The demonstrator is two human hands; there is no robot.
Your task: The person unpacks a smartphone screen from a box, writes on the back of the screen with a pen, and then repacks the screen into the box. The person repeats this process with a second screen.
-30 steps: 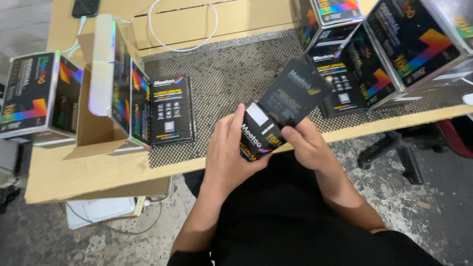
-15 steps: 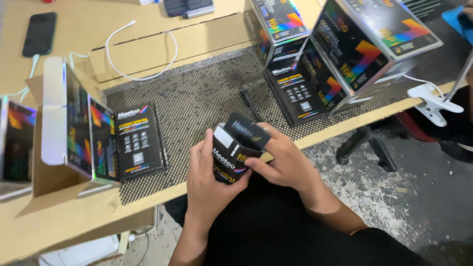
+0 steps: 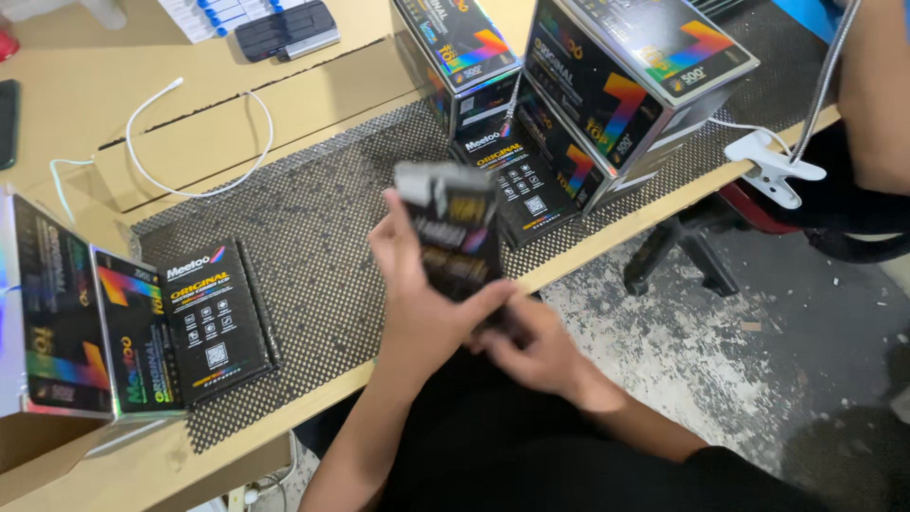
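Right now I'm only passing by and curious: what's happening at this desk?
A seated person holds a small black box over the desk edge, left hand gripping it, right hand at its lower end. The box is blurred. Matching black boxes lie on the dark mesh mat, with larger colourful cartons stacked behind.

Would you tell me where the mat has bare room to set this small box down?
Bare black mat lies between the flat box and the left hand. The far right is crowded with stacked cartons.
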